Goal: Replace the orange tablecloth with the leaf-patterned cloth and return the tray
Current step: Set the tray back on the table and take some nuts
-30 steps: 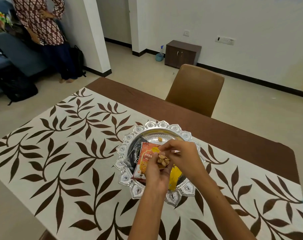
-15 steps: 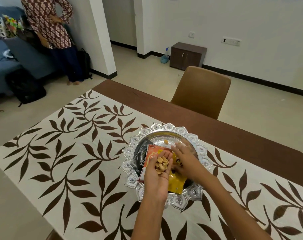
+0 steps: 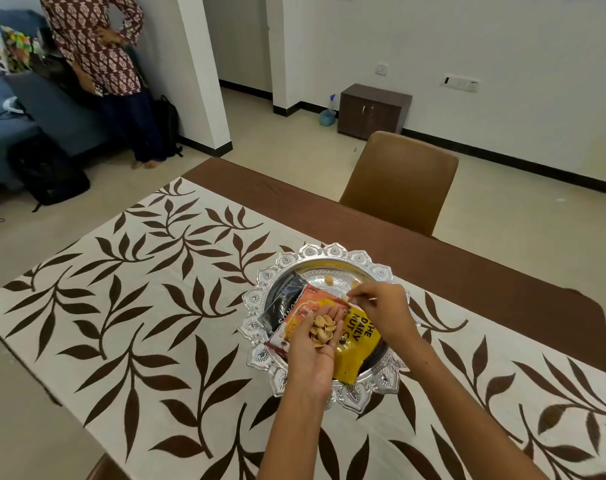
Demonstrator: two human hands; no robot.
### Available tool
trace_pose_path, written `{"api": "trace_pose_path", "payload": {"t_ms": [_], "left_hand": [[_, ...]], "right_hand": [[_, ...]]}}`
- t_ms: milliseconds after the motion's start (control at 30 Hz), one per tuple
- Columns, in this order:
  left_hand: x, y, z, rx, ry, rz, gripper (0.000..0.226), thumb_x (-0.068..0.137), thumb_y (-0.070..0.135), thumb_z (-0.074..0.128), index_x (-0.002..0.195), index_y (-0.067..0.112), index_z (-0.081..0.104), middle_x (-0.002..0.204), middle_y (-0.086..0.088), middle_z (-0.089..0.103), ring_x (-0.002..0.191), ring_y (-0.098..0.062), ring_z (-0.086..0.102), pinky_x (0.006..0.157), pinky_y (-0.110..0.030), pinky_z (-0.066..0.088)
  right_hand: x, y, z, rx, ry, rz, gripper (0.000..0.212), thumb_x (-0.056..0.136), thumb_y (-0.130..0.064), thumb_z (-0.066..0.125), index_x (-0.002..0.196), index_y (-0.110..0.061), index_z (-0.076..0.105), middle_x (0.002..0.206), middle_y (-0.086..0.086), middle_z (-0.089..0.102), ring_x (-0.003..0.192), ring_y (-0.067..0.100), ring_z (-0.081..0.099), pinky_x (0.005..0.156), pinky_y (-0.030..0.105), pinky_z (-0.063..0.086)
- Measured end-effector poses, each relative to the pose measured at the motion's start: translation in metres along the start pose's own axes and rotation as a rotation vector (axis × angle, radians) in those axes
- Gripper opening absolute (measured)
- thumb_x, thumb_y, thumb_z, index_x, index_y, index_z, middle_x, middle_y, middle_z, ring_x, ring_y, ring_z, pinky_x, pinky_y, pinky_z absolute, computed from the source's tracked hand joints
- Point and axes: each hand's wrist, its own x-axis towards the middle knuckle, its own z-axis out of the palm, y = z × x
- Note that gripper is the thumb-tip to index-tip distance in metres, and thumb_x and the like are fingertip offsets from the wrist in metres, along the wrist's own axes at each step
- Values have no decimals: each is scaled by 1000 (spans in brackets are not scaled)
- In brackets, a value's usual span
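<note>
The cream cloth with brown leaves [image 3: 149, 317] lies spread over the brown table [image 3: 467, 271]. On it stands the silver scalloped tray [image 3: 332, 252] holding a black packet [image 3: 282, 303], an orange packet [image 3: 303, 311] and a yellow nut packet [image 3: 358, 344]. Over the tray, my left hand [image 3: 315, 351] is palm up and cups several pistachio shells [image 3: 322, 332]. My right hand [image 3: 381, 311] hovers over the tray's right side and pinches a small shell at its fingertips. One loose shell [image 3: 328, 279] lies on the tray's bare metal. No orange tablecloth is in view.
A tan chair [image 3: 398, 181] is pushed in at the table's far side. A person [image 3: 104, 64] stands by a white pillar at far left, near a blue sofa [image 3: 24, 112] and black bags [image 3: 48, 171]. A small dark cabinet [image 3: 372, 110] sits against the back wall.
My right hand has moved from my left palm out over the tray's right side and picked a shell. The left hand keeps cupping the shells. The view shifted slightly.
</note>
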Motion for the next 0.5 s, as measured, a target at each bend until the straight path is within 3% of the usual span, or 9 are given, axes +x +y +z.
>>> {"api": "trace_pose_path", "payload": {"t_ms": [67, 200, 333, 433, 500], "left_hand": [[0, -2, 3, 26, 23, 10, 27, 99, 10, 42, 98, -10, 59, 101, -26, 64, 93, -30, 66, 75, -34, 55], [3, -6, 10, 31, 65, 17, 21, 97, 8, 44, 89, -4, 59, 83, -17, 62, 77, -23, 61, 58, -31, 58], [4, -6, 13, 1, 39, -11, 20, 97, 9, 46, 86, -2, 58, 68, -13, 64, 56, -18, 66, 51, -28, 57], [5, -4, 15, -23, -8, -12, 23, 98, 8, 44, 92, -9, 59, 78, -21, 69, 67, -26, 71, 63, -36, 60], [5, -2, 15, -29, -40, -26, 28, 98, 9, 43, 101, -14, 58, 94, -27, 67, 90, -34, 67, 73, -41, 56]], "right_hand": [[-2, -18, -7, 133, -24, -26, 13, 79, 2, 69, 85, -9, 75, 82, 0, 71, 72, -2, 64, 70, 8, 49], [-16, -37, -13, 155, -114, -137, 19, 79, 1, 68, 93, -10, 75, 87, -6, 70, 79, -11, 61, 73, 4, 45], [-22, -38, -20, 190, -189, -127, 26, 81, -2, 69, 104, -13, 72, 96, -6, 71, 89, -5, 63, 79, 7, 47], [-16, -37, -28, 277, -62, -121, 21, 81, 0, 69, 97, -12, 75, 90, -3, 73, 84, 0, 67, 76, 11, 51], [-6, -27, -27, 265, 31, -92, 18, 81, 2, 67, 93, -10, 75, 88, -1, 73, 81, 2, 68, 71, 10, 50]]}}
